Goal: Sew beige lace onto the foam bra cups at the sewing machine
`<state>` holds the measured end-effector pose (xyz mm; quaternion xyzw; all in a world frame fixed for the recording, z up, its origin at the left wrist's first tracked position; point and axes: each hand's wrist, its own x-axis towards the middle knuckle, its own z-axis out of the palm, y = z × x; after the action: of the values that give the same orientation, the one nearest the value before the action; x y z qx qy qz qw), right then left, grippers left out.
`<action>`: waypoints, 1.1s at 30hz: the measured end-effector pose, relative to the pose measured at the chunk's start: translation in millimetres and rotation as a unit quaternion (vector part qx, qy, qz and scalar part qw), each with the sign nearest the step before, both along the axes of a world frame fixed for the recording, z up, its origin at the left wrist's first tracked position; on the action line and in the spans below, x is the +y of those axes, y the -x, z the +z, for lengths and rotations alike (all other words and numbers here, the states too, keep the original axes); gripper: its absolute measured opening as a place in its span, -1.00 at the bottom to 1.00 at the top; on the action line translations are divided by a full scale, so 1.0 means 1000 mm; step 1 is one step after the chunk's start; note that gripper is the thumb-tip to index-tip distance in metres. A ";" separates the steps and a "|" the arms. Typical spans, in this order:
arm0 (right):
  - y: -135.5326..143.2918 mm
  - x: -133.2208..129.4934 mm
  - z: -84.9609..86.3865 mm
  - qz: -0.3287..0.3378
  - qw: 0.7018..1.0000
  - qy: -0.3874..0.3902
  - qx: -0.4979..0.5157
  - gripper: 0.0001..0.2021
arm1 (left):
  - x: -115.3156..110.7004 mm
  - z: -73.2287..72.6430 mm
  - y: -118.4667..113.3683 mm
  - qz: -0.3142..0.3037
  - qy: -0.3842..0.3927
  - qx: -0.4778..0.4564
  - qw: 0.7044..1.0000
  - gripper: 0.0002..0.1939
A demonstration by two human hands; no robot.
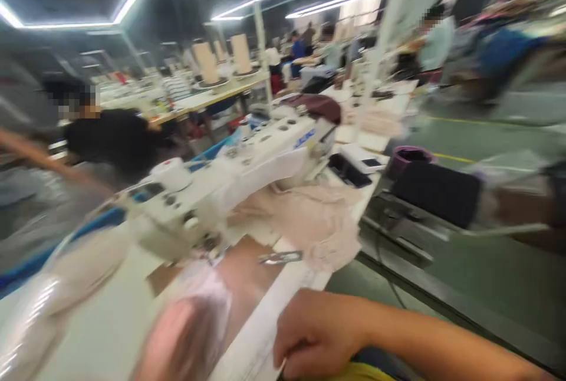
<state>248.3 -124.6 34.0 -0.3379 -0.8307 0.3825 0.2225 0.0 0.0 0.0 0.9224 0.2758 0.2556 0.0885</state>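
Note:
A white sewing machine point(260, 151) stands on a pale table, with pinkish-beige fabric point(309, 216) beside and under its arm. My right hand point(316, 331) is at the table's front edge, its fingers curled in; what they hold, if anything, is hidden. At the lower left, my left hand point(177, 334) is smeared by motion and lies against a pale pink cloth point(206, 286); its fingers cannot be made out. Between the hands and the machine lies a small metal thread snipper point(280, 258), touched by neither hand.
A phone point(349, 170) and a white box point(362, 158) lie on the table's right part. Plastic-wrapped fabric point(79, 275) is at the left. Past the machine sits a person in black point(110, 139). A dark padded seat point(435, 192) stands at the right. Several people work farther back.

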 end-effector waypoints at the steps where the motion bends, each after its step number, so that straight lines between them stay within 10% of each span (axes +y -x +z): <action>1: 0.000 0.002 0.001 -0.044 0.998 -0.030 -0.012 -0.80 | -0.004 0.006 0.012 0.008 0.017 0.024 1.000 -0.77; 11: 0.016 0.042 -0.001 -0.098 0.977 -0.098 -0.162 -0.81 | -0.010 0.028 0.011 -0.011 0.098 0.044 0.994 -0.87; 33: 0.038 0.058 -0.044 -0.141 0.930 -0.298 -0.162 -0.72 | -0.019 0.021 -0.003 0.021 0.092 0.081 0.992 -0.77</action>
<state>210.3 -66.5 -9.8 -0.4274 -0.8749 0.0215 0.2268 2.9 -19.1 20.7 0.9220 0.3240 0.1553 0.1443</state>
